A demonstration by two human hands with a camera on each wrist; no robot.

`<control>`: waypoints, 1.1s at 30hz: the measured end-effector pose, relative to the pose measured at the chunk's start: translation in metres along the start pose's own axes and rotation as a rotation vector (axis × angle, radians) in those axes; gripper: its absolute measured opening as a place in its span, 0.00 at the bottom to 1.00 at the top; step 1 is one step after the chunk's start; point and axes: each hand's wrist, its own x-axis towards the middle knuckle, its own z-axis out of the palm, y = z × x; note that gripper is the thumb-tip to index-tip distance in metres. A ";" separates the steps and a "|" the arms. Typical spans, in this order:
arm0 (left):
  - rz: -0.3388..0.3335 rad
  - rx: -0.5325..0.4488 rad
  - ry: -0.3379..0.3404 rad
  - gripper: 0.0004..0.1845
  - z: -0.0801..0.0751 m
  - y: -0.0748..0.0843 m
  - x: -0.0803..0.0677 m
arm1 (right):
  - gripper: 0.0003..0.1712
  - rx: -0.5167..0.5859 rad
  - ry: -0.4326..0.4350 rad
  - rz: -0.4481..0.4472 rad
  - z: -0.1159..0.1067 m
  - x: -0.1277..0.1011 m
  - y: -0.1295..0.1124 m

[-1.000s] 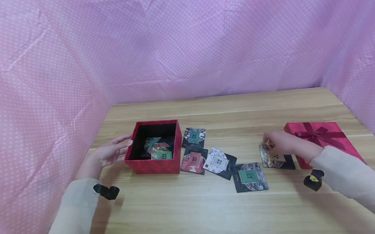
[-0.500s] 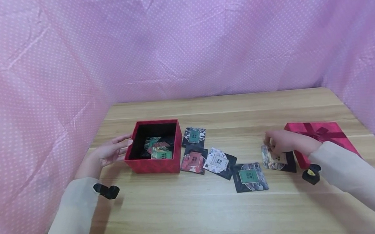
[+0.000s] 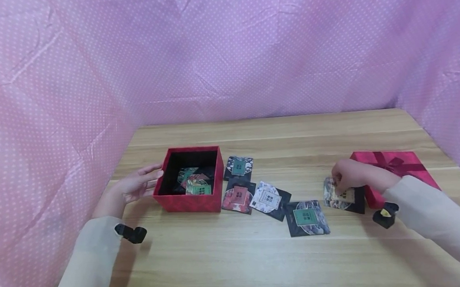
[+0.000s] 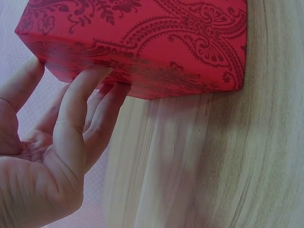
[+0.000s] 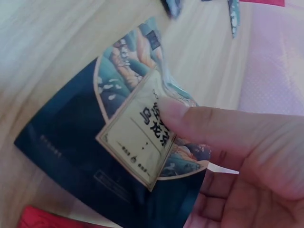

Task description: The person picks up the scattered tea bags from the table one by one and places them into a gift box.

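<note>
My right hand (image 3: 350, 174) pinches a dark tea sachet (image 3: 344, 197) with a cream label and a painted landscape. In the right wrist view the thumb presses on the label of this sachet (image 5: 128, 133), which bends up near the thumb; the other fingers are partly hidden behind it. At the left, my left hand (image 3: 138, 185) rests its fairly straight fingers against the side of an uncovered red box (image 3: 188, 204). Up close in the left wrist view, the fingertips touch the patterned wall of the box (image 4: 185, 42). Several sachets (image 3: 199, 188) lie inside the box.
Between box and right hand lie more sachets: a blue-patterned one (image 3: 237, 167), a red one (image 3: 238, 196), a white one (image 3: 270, 200) and a green-labelled one (image 3: 306, 217). A red lid with a bow (image 3: 404, 164) lies right, partly behind the right forearm. Pink dotted cloth (image 3: 249, 64) surrounds the table.
My right hand has shifted slightly right, and the cream-labelled tea sachet has slid along with it. The left hand and the box stay in place.
</note>
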 end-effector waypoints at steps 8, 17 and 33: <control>0.004 -0.003 0.004 0.40 0.002 0.001 -0.002 | 0.12 0.011 0.086 -0.046 -0.013 -0.006 0.001; 0.000 -0.032 0.003 0.37 0.002 0.001 -0.003 | 0.06 0.047 0.137 -0.058 -0.020 -0.009 0.002; 0.006 -0.054 0.005 0.33 0.001 -0.001 -0.002 | 0.09 0.170 0.213 0.032 -0.023 -0.012 0.001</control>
